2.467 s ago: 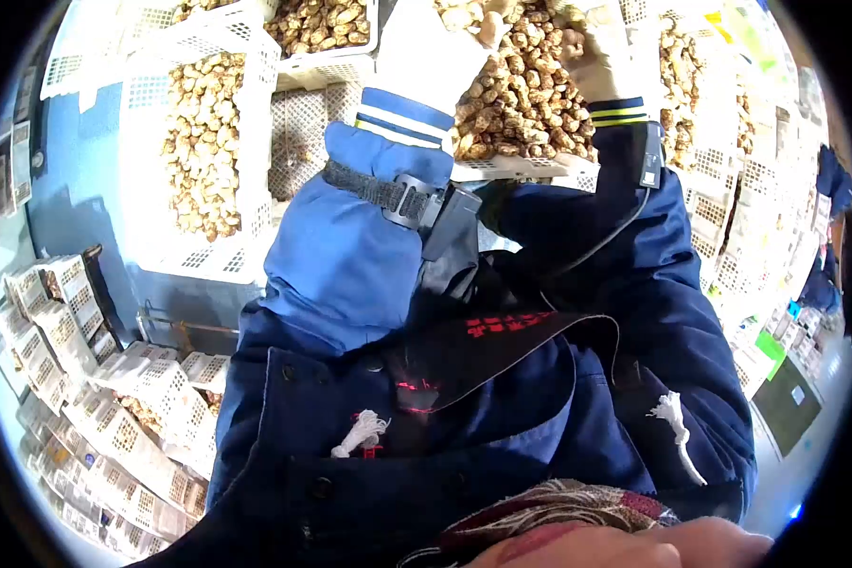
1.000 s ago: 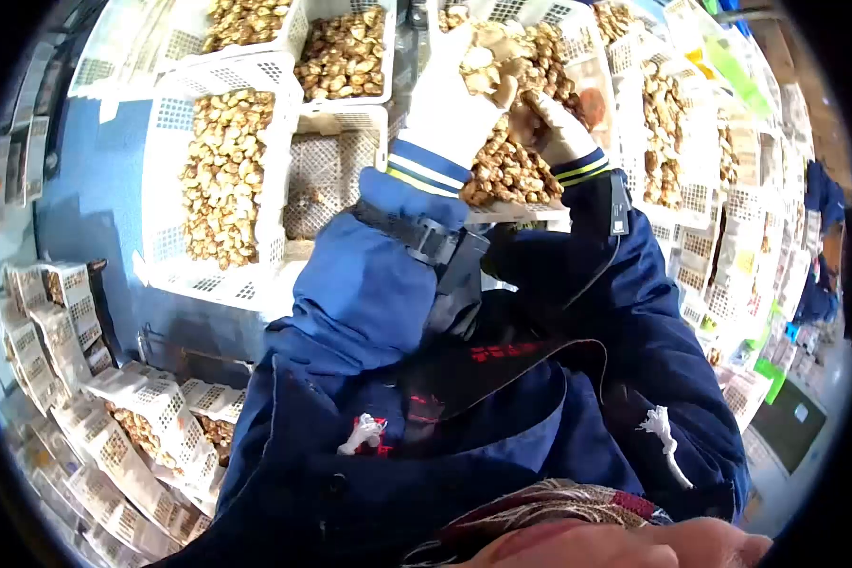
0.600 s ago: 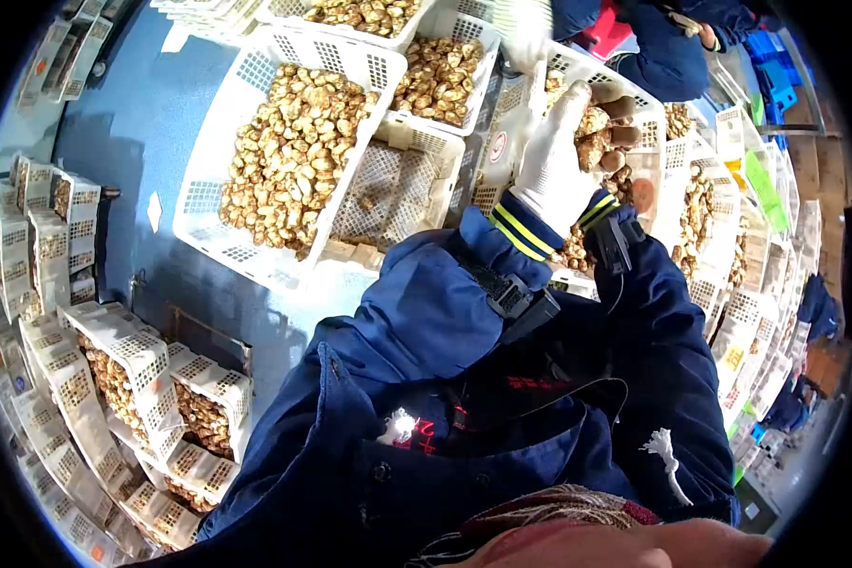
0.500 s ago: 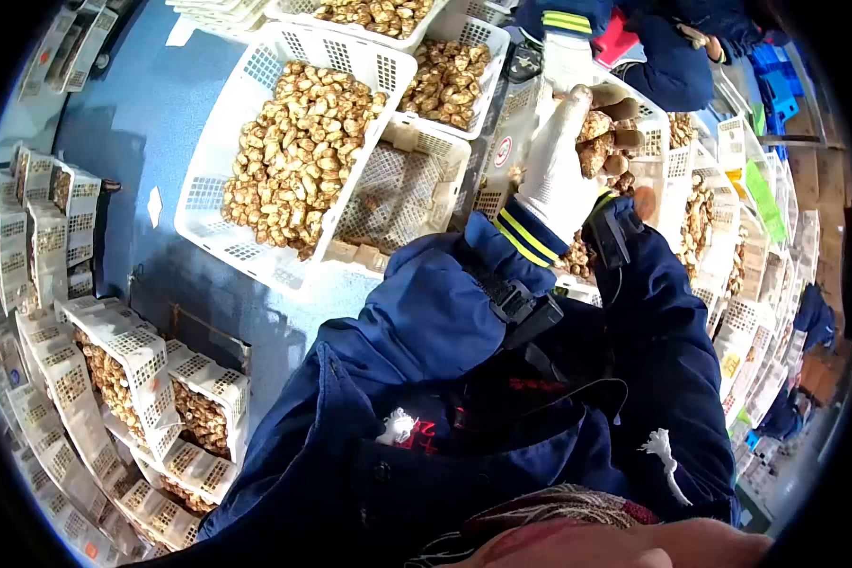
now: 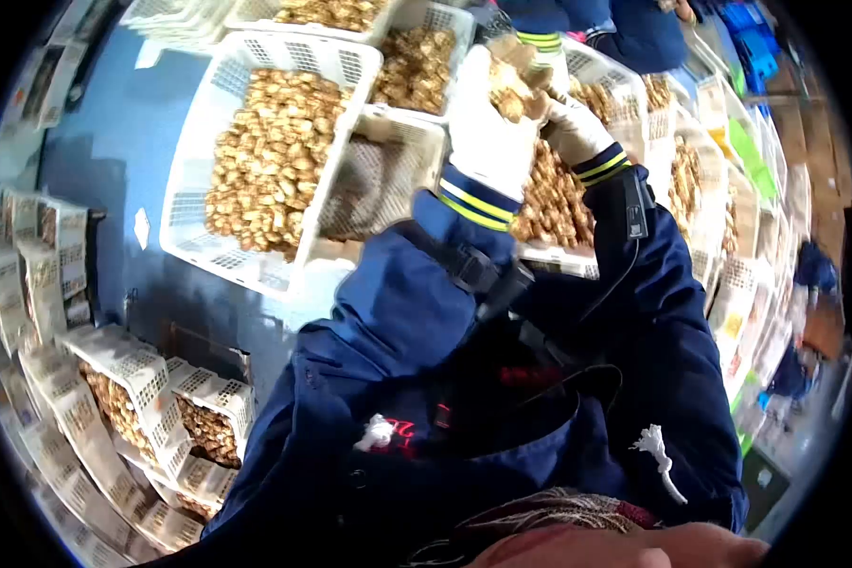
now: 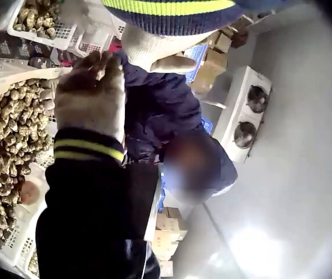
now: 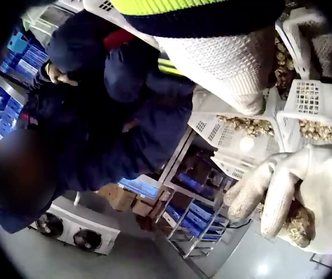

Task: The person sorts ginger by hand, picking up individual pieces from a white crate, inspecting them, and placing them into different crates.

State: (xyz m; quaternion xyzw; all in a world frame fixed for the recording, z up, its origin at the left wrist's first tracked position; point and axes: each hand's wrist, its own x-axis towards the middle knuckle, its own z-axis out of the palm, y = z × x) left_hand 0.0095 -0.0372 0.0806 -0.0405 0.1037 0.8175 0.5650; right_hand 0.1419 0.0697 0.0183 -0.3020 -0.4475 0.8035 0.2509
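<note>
In the head view my left hand (image 5: pixel 488 133), in a white glove, is raised over the crate and cups several mottled brown mushrooms (image 5: pixel 509 90). The right wrist view shows its gloved fingers (image 7: pixel 282 200) curled round one mushroom (image 7: pixel 298 224). Close beside it, my right hand (image 5: pixel 577 131) reaches in with its stained fingertips right at the held mushrooms. In the left wrist view the right hand (image 6: pixel 90 99) has bent, dark-tipped fingers; I cannot tell whether it grips one. Loose mushrooms (image 5: pixel 554 204) fill the white crate below.
A large white crate of mushrooms (image 5: pixel 189 194) stands at left, beside a nearly bare crate (image 5: pixel 417 142). Another person (image 6: pixel 160 110) in dark clothing is opposite, a gloved hand (image 5: pixel 551 64) close to mine. Stacked crates (image 5: pixel 114 346) stand lower left, more crates (image 5: pixel 710 180) at right.
The view swung toward the left crates, then back slightly. My left hand still holds mushrooms and has shifted left and up; the right hand now shows beside it. The other person's gloved hand came closer.
</note>
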